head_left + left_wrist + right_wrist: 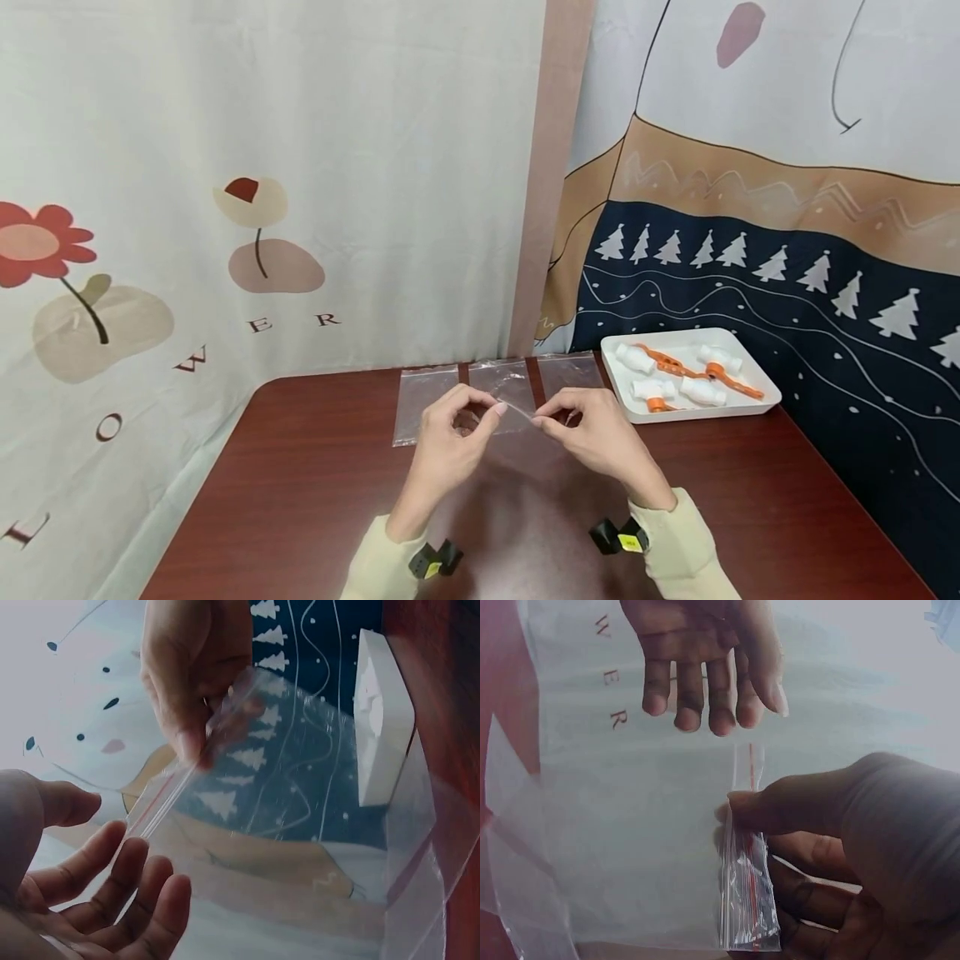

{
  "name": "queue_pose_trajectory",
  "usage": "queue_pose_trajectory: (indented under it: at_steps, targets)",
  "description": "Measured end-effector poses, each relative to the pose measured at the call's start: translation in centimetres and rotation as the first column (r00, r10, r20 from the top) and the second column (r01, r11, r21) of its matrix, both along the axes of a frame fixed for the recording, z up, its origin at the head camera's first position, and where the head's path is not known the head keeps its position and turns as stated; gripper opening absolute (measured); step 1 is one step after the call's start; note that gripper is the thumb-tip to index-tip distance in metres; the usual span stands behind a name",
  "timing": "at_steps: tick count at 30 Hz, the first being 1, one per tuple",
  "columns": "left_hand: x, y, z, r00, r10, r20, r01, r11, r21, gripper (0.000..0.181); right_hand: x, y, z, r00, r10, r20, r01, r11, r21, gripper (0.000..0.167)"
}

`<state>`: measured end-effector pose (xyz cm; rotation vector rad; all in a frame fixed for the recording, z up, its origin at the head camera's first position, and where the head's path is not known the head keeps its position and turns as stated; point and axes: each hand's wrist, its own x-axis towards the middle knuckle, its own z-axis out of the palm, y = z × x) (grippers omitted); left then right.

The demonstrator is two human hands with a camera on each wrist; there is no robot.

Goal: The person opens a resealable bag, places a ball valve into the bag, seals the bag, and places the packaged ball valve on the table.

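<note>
Both hands raised above a dark red-brown table [300, 483], with a clear zip bag [754, 900] between them. The right hand [597, 427] is clamped on the bag, its thumb and fingers pinching the sealing edge, along which a red line runs; the film hangs below this grip. The left hand [447, 446] is held apart, thumb clear of the loosely extended fingers, which lie at the bag's far end; whether they touch it cannot be told. Beyond the two hands, three flat clear bags [423, 400] lie side by side on the tabletop. To the right of the right hand and farther back stands a white tray [693, 417] holding white pieces [702, 392] and orange straps [667, 362]. Behind each wrist, a small black camera [630, 537] sits at a pale yellow sleeve [678, 537].
</note>
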<state>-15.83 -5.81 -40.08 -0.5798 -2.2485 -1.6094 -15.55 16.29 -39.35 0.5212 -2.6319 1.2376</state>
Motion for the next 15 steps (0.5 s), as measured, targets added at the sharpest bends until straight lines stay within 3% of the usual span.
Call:
queue_pose_trajectory:
  at_steps: [3, 9, 15]
  targets:
    - [0.4, 0.4, -0.1, 0.996, -0.014, 0.09, 0.019, 0.998, -0.056, 0.01, 0.0, -0.2, -0.1, 1.0, -0.006, 0.016, 0.007, 0.999, -0.031, 0.009]
    - [0.7, 1.1, -0.5, 0.97, -0.076, 0.232, 0.108, 0.986, -0.13, 0.019, 0.1, -0.6, -0.2, 0.999, 0.02, 0.037, -0.016, 0.995, -0.101, 0.004]
    - [0.7, 1.4, -0.8, 0.937, -0.128, 0.324, 0.17, 0.98, -0.104, 0.034, 0.3, -1.2, -0.2, 0.993, 0.018, 0.114, -0.001, 0.989, -0.149, 0.011]
